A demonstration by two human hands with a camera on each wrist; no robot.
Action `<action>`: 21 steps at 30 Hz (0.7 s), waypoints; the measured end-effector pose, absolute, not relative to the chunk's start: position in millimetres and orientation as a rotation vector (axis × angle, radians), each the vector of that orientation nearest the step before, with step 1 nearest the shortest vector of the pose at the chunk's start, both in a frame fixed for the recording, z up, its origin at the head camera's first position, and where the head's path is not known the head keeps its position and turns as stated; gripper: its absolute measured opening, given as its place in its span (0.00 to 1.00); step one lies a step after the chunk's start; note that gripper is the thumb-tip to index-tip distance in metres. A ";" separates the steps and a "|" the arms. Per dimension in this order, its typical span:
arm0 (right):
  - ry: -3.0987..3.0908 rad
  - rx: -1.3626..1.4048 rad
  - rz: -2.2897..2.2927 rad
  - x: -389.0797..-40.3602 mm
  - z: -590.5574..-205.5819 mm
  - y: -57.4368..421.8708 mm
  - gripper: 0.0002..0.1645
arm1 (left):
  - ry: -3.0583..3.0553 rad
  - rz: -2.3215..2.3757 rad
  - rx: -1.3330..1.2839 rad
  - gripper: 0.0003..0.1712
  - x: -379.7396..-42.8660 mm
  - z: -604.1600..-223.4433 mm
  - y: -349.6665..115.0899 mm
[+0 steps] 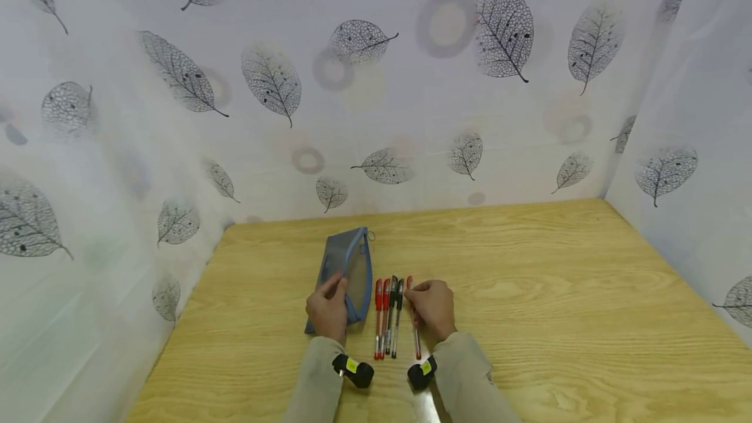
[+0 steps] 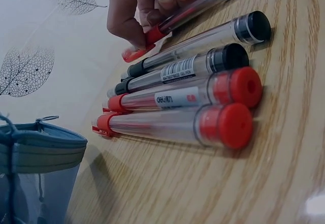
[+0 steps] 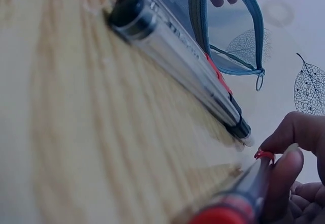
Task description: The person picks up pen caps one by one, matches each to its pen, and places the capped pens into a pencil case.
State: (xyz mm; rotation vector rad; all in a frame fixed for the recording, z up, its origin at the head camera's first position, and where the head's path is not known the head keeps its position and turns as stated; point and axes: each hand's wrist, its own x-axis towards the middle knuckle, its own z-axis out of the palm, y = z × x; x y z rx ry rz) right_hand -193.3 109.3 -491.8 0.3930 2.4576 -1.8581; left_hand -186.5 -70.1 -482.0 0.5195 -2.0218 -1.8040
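A blue zippered mesh pouch (image 1: 339, 250) stands propped on the table with its mouth spread. My left hand (image 1: 329, 311) grips the near edge of that mouth between thumb and fingers. Just right of the pouch lie two red pens (image 1: 378, 302) and two black pens (image 1: 399, 299), side by side, caps toward the far wall. My right hand (image 1: 433, 309) pinches another red pen (image 1: 418, 344) near its capped end. In the left wrist view this pen (image 2: 177, 18) slants beside the row, the fingertips at its red cap.
The wooden table (image 1: 558, 279) meets a leaf-printed white sheet (image 1: 411, 103) at the back and on both sides. A metal ring (image 1: 371, 235) hangs from the pouch's far corner. Each wrist carries a small black camera (image 1: 360, 373).
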 end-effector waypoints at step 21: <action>2.277 0.387 -2.206 -194.4 -496.6 108.9 0.11 | -2.008 -1.818 0.555 0.10 -186.2 -482.2 -71.8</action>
